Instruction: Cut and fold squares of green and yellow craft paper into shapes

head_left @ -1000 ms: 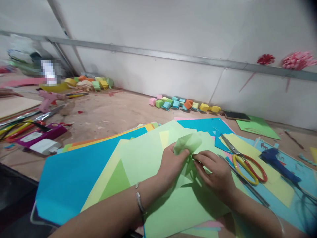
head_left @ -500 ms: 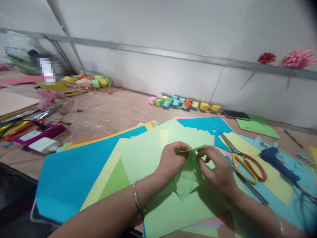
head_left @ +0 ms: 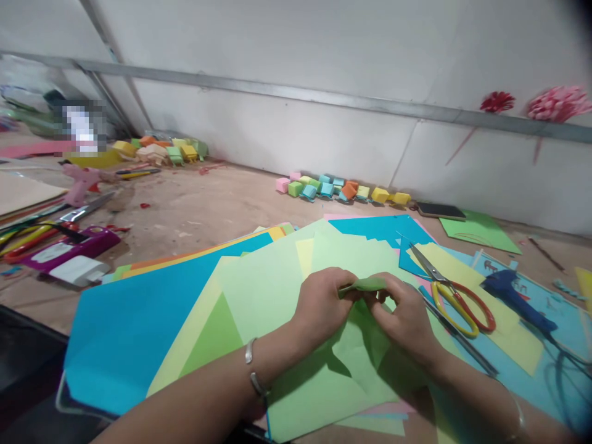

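Note:
A small folded piece of light green paper (head_left: 371,284) is pinched between my two hands, above a stack of light green sheets (head_left: 272,296). My left hand (head_left: 326,302) is closed on its left end, fingers curled under. At the other end my right hand (head_left: 402,311) grips it between thumb and fingers. Much of the folded paper's underside is hidden by the fingers and in shadow. Just right of my right hand lie scissors (head_left: 462,302) with one red and one yellow handle loop. A dark, thin rod-like tool (head_left: 462,342) rests beside them.
Blue sheets (head_left: 124,333) spread at left. A dark blue glue gun (head_left: 518,299) lies at right. Small coloured paper boxes (head_left: 326,190) line the wall, near a phone (head_left: 441,211). At far left are a pink glue gun (head_left: 82,184) and a white plug (head_left: 79,270).
The folded paper has tilted up between my hands, so its lower pointed flap no longer shows. Both hands have rotated slightly and stay closed on it. The view has shifted a little.

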The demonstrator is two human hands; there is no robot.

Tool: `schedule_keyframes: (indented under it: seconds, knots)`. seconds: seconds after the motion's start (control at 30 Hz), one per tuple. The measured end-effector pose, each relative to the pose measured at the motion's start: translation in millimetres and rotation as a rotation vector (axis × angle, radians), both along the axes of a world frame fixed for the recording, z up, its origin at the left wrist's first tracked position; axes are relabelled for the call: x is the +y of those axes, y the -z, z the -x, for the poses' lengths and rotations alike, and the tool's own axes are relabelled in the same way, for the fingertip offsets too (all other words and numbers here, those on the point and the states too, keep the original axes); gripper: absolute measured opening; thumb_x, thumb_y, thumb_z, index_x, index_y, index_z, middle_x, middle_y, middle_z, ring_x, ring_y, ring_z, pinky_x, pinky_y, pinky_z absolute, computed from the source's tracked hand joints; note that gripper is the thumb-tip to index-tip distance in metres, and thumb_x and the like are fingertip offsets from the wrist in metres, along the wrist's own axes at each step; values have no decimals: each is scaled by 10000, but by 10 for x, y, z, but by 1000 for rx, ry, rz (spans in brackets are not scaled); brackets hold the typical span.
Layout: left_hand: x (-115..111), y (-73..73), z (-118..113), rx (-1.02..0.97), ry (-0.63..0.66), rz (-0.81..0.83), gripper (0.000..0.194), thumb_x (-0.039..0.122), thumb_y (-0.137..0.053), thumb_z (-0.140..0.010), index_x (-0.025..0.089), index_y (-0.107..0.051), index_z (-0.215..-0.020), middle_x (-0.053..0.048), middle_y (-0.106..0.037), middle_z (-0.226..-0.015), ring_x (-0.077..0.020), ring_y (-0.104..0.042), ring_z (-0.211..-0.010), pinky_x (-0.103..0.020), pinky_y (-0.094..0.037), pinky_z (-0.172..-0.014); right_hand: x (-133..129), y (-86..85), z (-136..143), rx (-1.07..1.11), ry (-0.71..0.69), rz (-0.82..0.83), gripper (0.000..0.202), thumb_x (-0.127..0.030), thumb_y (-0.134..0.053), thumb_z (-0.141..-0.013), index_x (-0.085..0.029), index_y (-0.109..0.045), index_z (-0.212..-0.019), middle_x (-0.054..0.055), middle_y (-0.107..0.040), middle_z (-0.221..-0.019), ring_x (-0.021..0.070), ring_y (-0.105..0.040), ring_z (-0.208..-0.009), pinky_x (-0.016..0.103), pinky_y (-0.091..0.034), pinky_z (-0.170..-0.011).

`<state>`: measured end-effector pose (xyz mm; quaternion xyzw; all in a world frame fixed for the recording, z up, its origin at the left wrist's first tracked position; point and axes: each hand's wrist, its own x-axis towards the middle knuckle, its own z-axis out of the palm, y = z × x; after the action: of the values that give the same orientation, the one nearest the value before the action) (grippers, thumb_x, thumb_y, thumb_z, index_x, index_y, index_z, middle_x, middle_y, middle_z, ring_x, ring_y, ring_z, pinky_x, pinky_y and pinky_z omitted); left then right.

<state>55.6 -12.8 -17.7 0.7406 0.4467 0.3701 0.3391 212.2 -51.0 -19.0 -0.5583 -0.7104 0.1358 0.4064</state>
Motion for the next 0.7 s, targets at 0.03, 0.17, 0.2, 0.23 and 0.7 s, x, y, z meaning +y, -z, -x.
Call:
schedule_keyframes:
  seconds: [0.03,0.17,0.2,0.23,0.7]
  knots:
    - [-6,12,1,-6,8,-25,127,134,-634,-733,217,-719,-689,-5,-684,-683,-165,-596,-670,-260,-412,-623,-2,0,3,-6,1,7,86,-202,-528,-790,-201,-611,-810,21,-652,-768,150,-552,-651,262,-445,-576]
    - [-20,26,2,-66,49,-34,229,71,-591,-708,250,-735,-711,-10,-691,-716,-172,-610,-691,-263,-428,-636,-4,-25,7,24,-14,121,34,-214,-550,-782,-213,-583,-776,-11,-632,-690,138,-546,-600,236,-417,-526]
    - [-20,19,2,-75,55,-24,236,67,-586,-705,251,-734,-704,-11,-692,-715,-174,-611,-690,-264,-431,-636,-4,-31,5,29,-33,140,51,-217,-544,-787,-213,-584,-756,-15,-626,-673,135,-542,-591,233,-413,-522]
    - [-19,8,3,-79,59,-14,239,63,-581,-700,248,-732,-697,-12,-693,-714,-175,-611,-689,-265,-433,-636,-5,-33,2,26,-48,150,74,-218,-534,-793,-211,-590,-745,-15,-625,-667,134,-541,-591,233,-413,-525]
    - [48,-67,27,-256,54,187,146,177,-668,-727,202,-706,-866,-27,-719,-834,-179,-642,-799,-280,-469,-748,3,-24,-11,160,1,209,159,-283,-587,-800,-166,-681,-747,-6,-625,-606,129,-515,-539,239,-399,-491]
